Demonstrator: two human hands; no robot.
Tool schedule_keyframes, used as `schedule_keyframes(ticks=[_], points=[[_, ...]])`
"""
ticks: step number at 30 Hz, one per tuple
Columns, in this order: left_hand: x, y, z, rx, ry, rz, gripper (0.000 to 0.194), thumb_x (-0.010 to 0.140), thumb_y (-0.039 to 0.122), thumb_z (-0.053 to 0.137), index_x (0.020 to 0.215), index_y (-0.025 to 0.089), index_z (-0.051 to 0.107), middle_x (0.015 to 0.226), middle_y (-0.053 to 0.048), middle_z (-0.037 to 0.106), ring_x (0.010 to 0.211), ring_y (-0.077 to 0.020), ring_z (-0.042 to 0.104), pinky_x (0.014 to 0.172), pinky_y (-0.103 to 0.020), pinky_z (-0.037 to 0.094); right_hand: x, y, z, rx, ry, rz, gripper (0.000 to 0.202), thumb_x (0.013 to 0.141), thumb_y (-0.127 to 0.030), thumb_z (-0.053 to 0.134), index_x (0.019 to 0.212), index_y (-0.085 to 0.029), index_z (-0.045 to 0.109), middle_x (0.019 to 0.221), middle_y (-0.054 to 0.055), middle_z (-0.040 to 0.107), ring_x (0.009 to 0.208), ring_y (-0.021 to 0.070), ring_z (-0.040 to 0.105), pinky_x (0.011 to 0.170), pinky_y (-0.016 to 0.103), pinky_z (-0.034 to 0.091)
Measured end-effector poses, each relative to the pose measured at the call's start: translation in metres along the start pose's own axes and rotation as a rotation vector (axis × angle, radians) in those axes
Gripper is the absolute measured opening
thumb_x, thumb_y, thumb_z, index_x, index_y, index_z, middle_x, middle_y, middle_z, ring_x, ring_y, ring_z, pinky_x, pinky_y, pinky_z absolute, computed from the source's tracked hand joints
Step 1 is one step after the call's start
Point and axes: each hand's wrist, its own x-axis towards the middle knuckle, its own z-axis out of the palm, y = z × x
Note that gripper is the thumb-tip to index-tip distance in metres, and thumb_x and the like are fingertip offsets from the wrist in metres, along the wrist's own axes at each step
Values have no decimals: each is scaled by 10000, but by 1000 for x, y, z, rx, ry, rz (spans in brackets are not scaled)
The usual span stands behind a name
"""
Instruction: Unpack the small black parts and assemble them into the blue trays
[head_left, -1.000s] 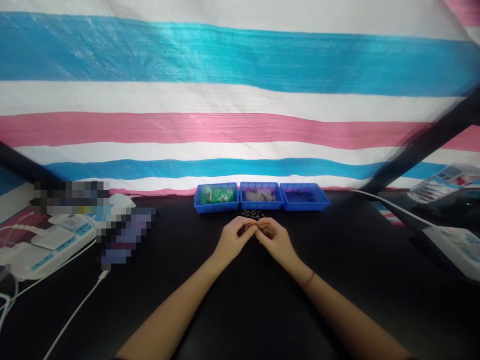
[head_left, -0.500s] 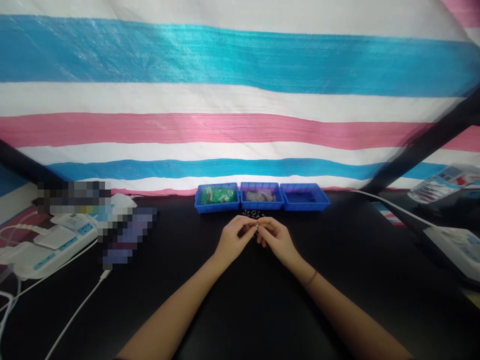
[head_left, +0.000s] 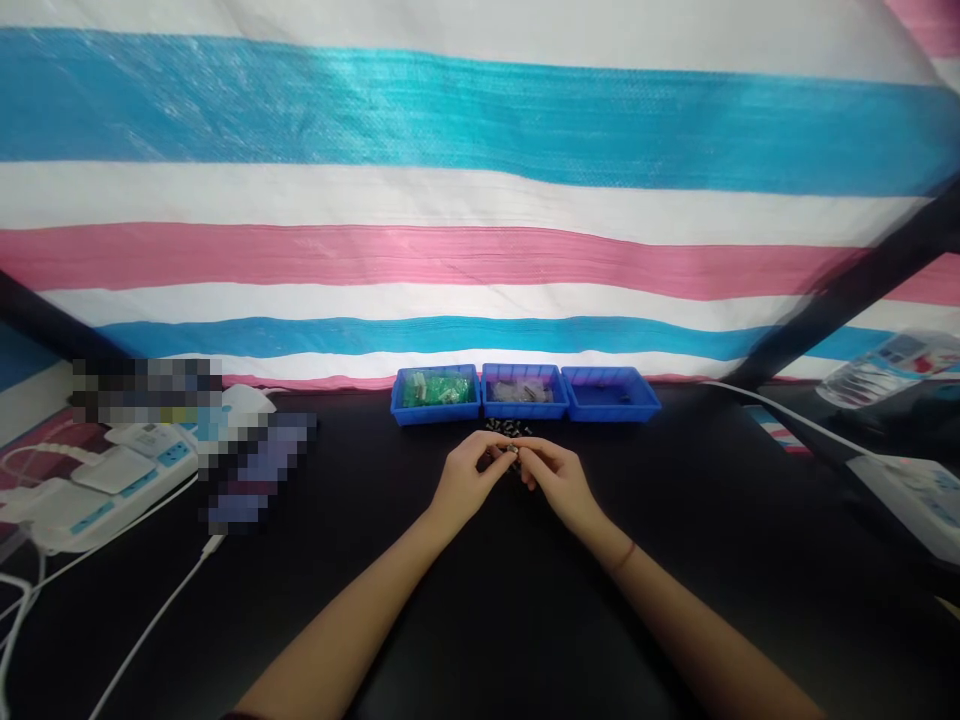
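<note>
- The left hand (head_left: 463, 478) and right hand (head_left: 559, 480) pinch a small silvery piece (head_left: 512, 450) between them.
- Small black-and-silver pieces (head_left: 498, 427) lie just beyond both hands.

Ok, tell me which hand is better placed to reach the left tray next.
Left, probably. The left hand is nearer the left tray; the right hand would likely have to cross over. Both meet at a small part, so the right may have to hold that.
</note>
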Motion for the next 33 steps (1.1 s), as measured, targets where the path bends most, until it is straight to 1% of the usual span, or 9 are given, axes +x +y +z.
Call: schedule_keyframes(ticks=[6, 12, 17, 20, 23, 24, 26, 29, 33], points=[[-1, -2, 0, 24, 68, 91, 83, 875, 200, 606, 934, 202, 664, 943, -35, 637, 825, -146, 626, 741, -269, 530, -1, -1, 3, -20, 8, 40, 315, 828, -375, 642, 1048, -161, 709, 651, 6, 612, 547, 121, 539, 494, 258, 460], [-1, -1, 0, 30, 58, 107, 143, 895, 193, 569, 1007, 209, 654, 985, -43, 673, 887, -164, 646, 820, -312, 541, 1, 5, 1, 26, -6, 27, 254, 827, -364, 650, 1006, -189, 688, 720, 20, 646, 608, 146, 586, 495, 258, 469], [-2, 1, 0, 13, 59, 117, 163, 901, 202, 560, 1041, 206, 643, 994, -45, 684, 893, -160, 653, 824, -303, 543, 1, 8, 3, 68, -13, 13, 217, 808, -370, 679, 939, -197, 658, 719, 11, 643, 613, 149, 601, 488, 252, 470], [-3, 2, 1, 21, 68, 149, 192, 889, 189, 568, 1072, 199, 627, 1040, -60, 665, 932, -170, 640, 842, -311, 534, 9, 8, -4, 67, 111, -21, 214, 791, -356, 704, 912, -187, 652, 652, -6, 619, 563, 130, 575, 483, 242, 459], [-1, 1, 0, 64, 85, 163, 177, 894, 176, 549, 1049, 199, 632, 1024, -67, 648, 979, -186, 619, 883, -333, 512, 24, 9, -24, 72, 423, -89, 227, 769, -345, 721, 904, -176, 650, 611, -21, 601, 501, 104, 527, 463, 231, 436], [0, -1, -1, 89, 87, 159, 174, 897, 170, 539, 1038, 200, 636, 1013, -64, 645, 983, -187, 614, 893, -338, 503, 29, 9, -32, 89, 526, -106, 244, 761, -345, 721, 917, -173, 648, 638, -16, 611, 507, 104, 530, 455, 227, 430], [3, -7, -4, 161, 86, 143, 183, 896, 160, 526, 1032, 201, 640, 1016, -63, 639, 989, -192, 602, 909, -349, 487, 37, 11, -48, 120, 635, -117, 302, 742, -343, 719, 976, -167, 644, 812, 35, 675, 552, 111, 561, 447, 224, 432], [8, -21, -12, 317, 86, 93, 233, 886, 138, 504, 1060, 201, 647, 1050, -70, 630, 1005, -212, 582, 928, -384, 464, 42, 12, -64, 156, 668, -76, 327, 741, -324, 680, 1023, -169, 622, 995, 85, 685, 574, 113, 587, 446, 226, 447], [11, -39, -21, 493, 58, 24, 288, 859, 135, 514, 1093, 203, 667, 1080, -80, 628, 978, -233, 580, 904, -408, 456, 37, 14, -62, 147, 619, -57, 229, 745, -269, 627, 951, -171, 614, 859, 49, 664, 533, 99, 553, 422, 206, 411]])
